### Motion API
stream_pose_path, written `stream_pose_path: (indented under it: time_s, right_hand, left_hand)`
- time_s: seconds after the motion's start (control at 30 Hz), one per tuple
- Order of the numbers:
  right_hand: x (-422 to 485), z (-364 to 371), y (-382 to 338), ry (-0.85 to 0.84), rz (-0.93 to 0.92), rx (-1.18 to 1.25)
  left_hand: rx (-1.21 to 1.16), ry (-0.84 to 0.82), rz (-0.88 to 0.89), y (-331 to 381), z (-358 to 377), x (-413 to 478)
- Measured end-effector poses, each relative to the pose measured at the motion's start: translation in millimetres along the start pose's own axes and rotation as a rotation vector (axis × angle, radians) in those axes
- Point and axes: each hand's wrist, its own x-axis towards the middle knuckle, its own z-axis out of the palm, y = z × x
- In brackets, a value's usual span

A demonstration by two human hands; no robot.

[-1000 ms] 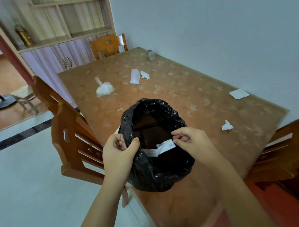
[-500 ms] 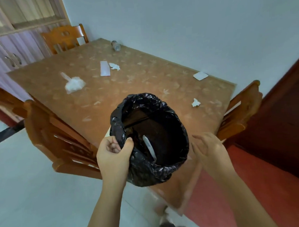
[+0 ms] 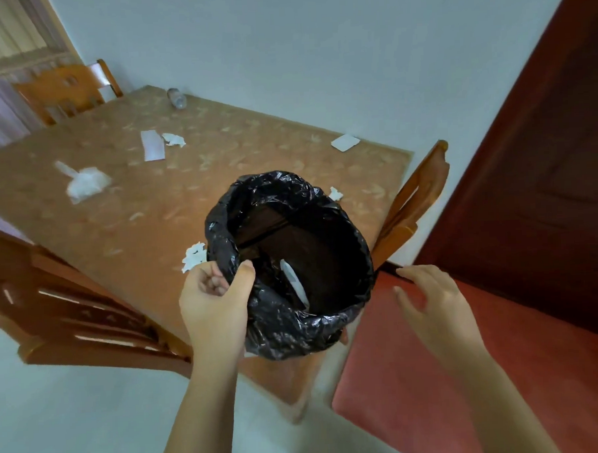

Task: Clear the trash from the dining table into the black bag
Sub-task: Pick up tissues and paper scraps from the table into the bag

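We pinch the black bag rim with our left hand to keep its mouth wide; right hand empty, fingers spread, right of bag. Crumpled tissue just left of bag.

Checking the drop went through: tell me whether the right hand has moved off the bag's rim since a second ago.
Yes. The right hand has let go and pulled off to the right of the black bag, open and empty.

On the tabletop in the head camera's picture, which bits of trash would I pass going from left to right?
Tied clear plastic bag → flat paper strip → crumpled tissue → crumpled paper by the left hand → small wad → square white paper.
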Motion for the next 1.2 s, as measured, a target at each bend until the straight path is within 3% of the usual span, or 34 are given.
stream_pose_path:
  time_s: [0.23,0.6,0.87,1.2]
  right_hand:
    - [64.8,-59.2,84.4,0.011,-0.164,0.005]
    - [147.3,-86.3,182.1,-0.071,-0.190,0.095]
    - [265.3,-56.3,196.1,-0.087,-0.290,0.045]
    - [424.2,-2.7,222.4,-0.236,-0.309,0.001]
  left_hand:
    - [-0.044,0.117,0.090,25.4,116.0,-30.0]
    - [0.015,0.179,0.141,33.0,240.1,-42.7]
    - [0.013,0.238,0.147,4.6,318.7,34.2]
    - [0.033,0.379,0.100,-20.4,397.1,153.6]
